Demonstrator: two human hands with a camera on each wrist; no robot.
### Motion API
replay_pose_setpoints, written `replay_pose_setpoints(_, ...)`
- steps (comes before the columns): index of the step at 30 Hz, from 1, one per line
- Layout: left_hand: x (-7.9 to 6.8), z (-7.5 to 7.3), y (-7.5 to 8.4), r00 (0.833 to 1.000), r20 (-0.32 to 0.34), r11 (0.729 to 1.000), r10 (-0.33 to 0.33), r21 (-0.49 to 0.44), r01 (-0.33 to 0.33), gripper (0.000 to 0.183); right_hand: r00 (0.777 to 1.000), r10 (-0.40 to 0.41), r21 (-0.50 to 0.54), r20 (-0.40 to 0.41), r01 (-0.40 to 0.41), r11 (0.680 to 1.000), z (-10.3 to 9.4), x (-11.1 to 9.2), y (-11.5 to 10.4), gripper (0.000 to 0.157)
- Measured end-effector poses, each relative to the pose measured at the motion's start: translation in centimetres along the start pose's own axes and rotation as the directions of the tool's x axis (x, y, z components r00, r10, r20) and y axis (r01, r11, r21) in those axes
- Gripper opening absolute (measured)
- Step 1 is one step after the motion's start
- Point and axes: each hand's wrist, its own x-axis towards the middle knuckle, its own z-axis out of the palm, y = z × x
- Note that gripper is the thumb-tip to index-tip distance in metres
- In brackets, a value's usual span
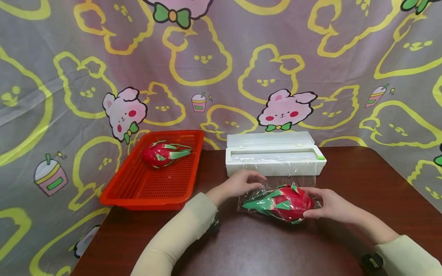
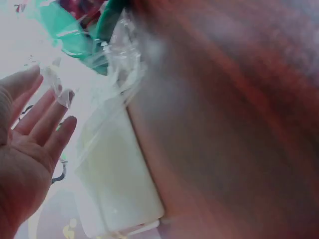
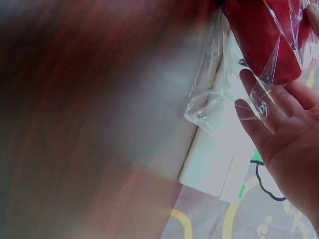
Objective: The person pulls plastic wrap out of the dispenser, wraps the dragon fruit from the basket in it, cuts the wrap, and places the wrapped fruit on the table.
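Observation:
A red dragon fruit (image 1: pixel 290 201) with green leafy tips lies over the table's middle, clear plastic wrap (image 1: pixel 264 191) about it. My right hand (image 1: pixel 333 205) holds its rounded right end, thumb on the near side and fingers behind. In the right wrist view, wrap drapes over the fingers (image 3: pixel 276 112) beside the red skin. My left hand (image 1: pixel 241 184) is near the green tip, its fingers loosely extended. Film clings at those fingertips in the left wrist view. Behind the fruit stands a white wrap dispenser (image 1: pixel 276 168), lid raised, a sheet of film running out of its front.
An orange-red plastic basket (image 1: pixel 148 201) stands at the left with a second dragon fruit (image 1: pixel 162 154) in it. The brown wooden table (image 1: pixel 248 249) reaches back to a patterned curtain (image 1: pixel 214 57) right behind the dispenser.

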Motion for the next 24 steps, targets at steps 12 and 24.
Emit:
replay_pose_setpoints(12, -0.5, -0.9, 1.6, 0.988, -0.148, 0.993, 0.033, 0.119, -0.016, 0.02, 0.999, -0.027, 0.023, 0.041, 0.026, 0.999, -0.4, 0.6, 0.2, 0.075)
replay_pose_setpoints(24, -1.9, 1.2, 1.9, 0.978, 0.191, 0.995, -0.09, -0.035, 0.098, 0.059, 1.0, -0.003, 0.017, 0.031, 0.003, 1.0, -0.6, 0.5, 0.0, 0.075)
